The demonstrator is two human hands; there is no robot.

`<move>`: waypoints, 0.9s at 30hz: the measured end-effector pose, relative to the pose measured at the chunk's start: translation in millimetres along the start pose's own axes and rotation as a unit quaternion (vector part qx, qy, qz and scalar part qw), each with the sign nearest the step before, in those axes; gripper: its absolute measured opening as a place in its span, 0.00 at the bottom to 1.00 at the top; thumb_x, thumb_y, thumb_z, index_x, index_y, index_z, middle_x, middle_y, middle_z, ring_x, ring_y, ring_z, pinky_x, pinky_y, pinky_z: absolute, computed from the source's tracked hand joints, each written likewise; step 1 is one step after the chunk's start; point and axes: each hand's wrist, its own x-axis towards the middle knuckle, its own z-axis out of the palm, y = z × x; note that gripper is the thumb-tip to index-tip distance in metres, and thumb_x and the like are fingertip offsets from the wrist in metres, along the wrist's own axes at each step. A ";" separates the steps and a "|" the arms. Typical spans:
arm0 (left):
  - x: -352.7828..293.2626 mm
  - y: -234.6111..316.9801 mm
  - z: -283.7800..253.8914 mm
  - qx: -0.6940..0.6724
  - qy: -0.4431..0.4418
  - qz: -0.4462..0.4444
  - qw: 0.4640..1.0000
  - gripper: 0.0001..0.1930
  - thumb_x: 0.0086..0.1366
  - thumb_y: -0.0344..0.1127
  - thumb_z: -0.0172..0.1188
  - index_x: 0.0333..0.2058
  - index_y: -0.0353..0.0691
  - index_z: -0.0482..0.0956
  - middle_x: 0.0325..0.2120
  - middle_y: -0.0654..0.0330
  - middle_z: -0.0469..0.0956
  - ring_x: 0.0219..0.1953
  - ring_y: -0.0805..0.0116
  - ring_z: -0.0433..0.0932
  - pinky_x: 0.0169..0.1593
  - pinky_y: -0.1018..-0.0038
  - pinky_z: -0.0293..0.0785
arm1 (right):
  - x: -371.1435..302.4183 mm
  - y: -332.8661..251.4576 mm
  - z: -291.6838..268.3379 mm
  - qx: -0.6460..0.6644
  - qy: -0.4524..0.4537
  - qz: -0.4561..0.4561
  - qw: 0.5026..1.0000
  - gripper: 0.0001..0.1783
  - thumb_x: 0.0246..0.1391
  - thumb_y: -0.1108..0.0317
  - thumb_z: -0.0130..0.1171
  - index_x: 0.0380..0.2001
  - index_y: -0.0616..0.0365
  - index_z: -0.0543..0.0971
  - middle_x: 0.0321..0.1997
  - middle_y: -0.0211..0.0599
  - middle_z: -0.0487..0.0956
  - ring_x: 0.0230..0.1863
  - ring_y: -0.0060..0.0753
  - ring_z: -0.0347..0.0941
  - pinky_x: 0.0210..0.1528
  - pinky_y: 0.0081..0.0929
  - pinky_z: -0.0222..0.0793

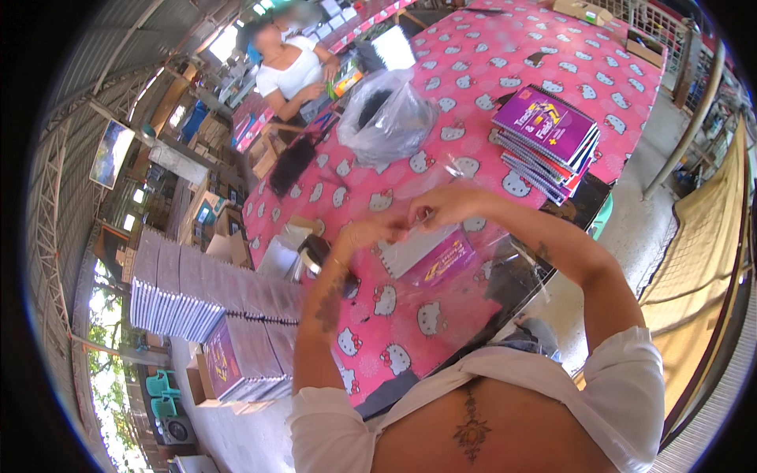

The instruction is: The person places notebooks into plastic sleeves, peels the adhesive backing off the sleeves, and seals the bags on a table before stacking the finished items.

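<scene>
A spiral notebook [440,264] with a purple and pale cover lies on the table in front of me. Clear plastic [505,251] shines around it and spreads to its right. Over the notebook's far edge, my left hand [377,231] and my right hand [448,205] nearly meet. Both have their fingers pinched together; whatever thin thing they grip is too small or too see-through to make out. Beside my left forearm lie a dark roundish object [315,251] and some pale flat pieces [281,256].
Right of my hands stands a stack of purple spiral notebooks [544,130]. Beyond them sits a translucent plastic bag [386,118]. Tall notebook stacks [213,276] rise at the left. A pink patterned cloth [430,319] covers the table. Another person [292,75] works across it.
</scene>
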 end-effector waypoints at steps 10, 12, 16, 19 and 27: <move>-67.0 -45.0 101.7 -0.319 0.362 0.115 0.869 0.38 0.58 0.46 0.69 0.62 0.35 0.65 0.54 0.56 0.74 0.58 0.65 0.71 0.58 0.68 0.69 | -54.9 -2.2 21.0 0.264 0.172 -0.096 0.944 0.48 0.51 0.53 0.69 0.70 0.53 0.56 0.64 0.41 0.67 0.61 0.38 0.68 0.60 0.35 0.66; -75.3 -54.2 155.1 -0.217 0.478 0.184 0.831 0.39 0.54 0.40 0.72 0.62 0.33 0.64 0.52 0.52 0.75 0.59 0.63 0.71 0.61 0.68 0.67 | -66.8 22.7 52.1 0.166 0.195 -0.099 0.962 0.55 0.47 0.55 0.73 0.71 0.53 0.51 0.71 0.41 0.59 0.71 0.36 0.55 0.69 0.34 0.54; -53.2 -27.8 189.6 -0.108 0.627 0.120 0.762 0.40 0.48 0.38 0.76 0.58 0.32 0.66 0.50 0.52 0.76 0.57 0.59 0.73 0.59 0.64 0.69 | -46.6 -2.6 86.9 0.364 0.214 0.014 0.906 0.63 0.35 0.58 0.82 0.70 0.55 0.53 0.66 0.42 0.62 0.68 0.36 0.58 0.68 0.37 0.54; -118.7 25.3 198.4 -0.123 0.644 0.194 0.730 0.38 0.44 0.38 0.78 0.52 0.32 0.70 0.46 0.55 0.77 0.49 0.61 0.78 0.52 0.65 0.73 | -45.0 -58.6 81.6 0.221 0.201 -0.110 0.948 0.63 0.33 0.54 0.82 0.69 0.57 0.55 0.64 0.40 0.65 0.66 0.36 0.61 0.67 0.35 0.56; -326.3 75.8 225.4 -0.037 0.892 0.333 0.302 0.39 0.54 0.39 0.72 0.60 0.33 0.61 0.45 0.54 0.74 0.46 0.64 0.76 0.51 0.65 0.75 | -55.6 -212.9 67.2 0.047 0.446 -0.445 0.775 0.26 0.59 0.48 0.57 0.49 0.58 0.72 0.55 0.35 0.73 0.59 0.30 0.68 0.63 0.40 0.60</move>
